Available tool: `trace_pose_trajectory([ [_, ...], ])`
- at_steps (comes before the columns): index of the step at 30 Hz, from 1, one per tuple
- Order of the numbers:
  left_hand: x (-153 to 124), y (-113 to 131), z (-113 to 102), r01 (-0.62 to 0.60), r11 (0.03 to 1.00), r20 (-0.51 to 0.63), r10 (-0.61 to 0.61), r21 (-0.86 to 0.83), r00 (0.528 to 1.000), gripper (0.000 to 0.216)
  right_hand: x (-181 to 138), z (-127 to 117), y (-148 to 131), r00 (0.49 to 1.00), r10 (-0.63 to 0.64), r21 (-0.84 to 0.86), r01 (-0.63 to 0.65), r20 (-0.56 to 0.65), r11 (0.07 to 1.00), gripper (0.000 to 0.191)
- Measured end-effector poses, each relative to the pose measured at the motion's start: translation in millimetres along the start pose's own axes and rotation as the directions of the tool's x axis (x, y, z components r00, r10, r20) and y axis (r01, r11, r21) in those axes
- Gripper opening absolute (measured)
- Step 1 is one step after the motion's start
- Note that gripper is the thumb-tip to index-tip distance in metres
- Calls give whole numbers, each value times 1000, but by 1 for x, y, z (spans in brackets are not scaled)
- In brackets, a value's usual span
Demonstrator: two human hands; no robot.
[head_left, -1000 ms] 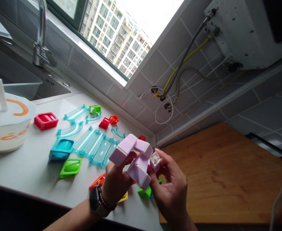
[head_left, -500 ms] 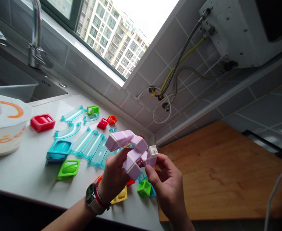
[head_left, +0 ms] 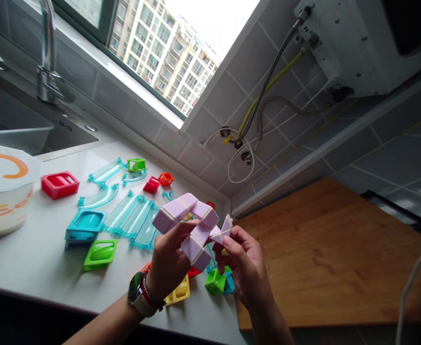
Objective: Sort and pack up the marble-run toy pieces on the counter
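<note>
Both my hands hold a lilac twist-snake puzzle of linked wedge blocks above the white counter. My left hand, with a watch and red band at the wrist, grips its lower middle segments. My right hand pinches the end segment at the right between thumb and fingers. The puzzle's other end sticks out to the upper left, free.
Coloured plastic track pieces lie on the counter: teal clear rails, a red block, a green frame, a green cube, a yellow frame. A white lidded bowl stands at left, with a sink tap behind it. A wooden board lies right.
My right hand has turned the puzzle's end segment, which now shows a wedge edge instead of a square face. The puzzle and both hands have drifted slightly left and up.
</note>
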State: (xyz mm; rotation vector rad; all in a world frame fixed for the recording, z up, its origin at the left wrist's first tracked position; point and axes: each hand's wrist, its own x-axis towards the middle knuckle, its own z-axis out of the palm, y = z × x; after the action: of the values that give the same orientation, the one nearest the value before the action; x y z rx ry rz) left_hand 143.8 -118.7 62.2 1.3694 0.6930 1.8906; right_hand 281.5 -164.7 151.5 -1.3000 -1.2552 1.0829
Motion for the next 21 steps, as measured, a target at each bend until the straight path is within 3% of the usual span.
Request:
trace_pose_trajectory([
  [7, -4, -6, 1, 99, 981, 4, -100, -167, 995, 34, -2, 6, -4, 971, 208, 234, -230, 115, 945, 31],
  [13, 5, -5, 4, 291, 899, 219, -228, -326, 949, 25, -1, -2, 6, 992, -89, -39, 93, 91, 995, 39],
  [15, 8, -3, 3, 340, 867, 284, -244, -364, 927, 29, 0, -4, 9, 988, -126, -115, 135, 88, 984, 46],
  [21, 7, 0, 3, 493, 743, 469, -271, -452, 840, 34, 0, -6, 15, 983, -179, -190, 182, 34, 965, 30],
])
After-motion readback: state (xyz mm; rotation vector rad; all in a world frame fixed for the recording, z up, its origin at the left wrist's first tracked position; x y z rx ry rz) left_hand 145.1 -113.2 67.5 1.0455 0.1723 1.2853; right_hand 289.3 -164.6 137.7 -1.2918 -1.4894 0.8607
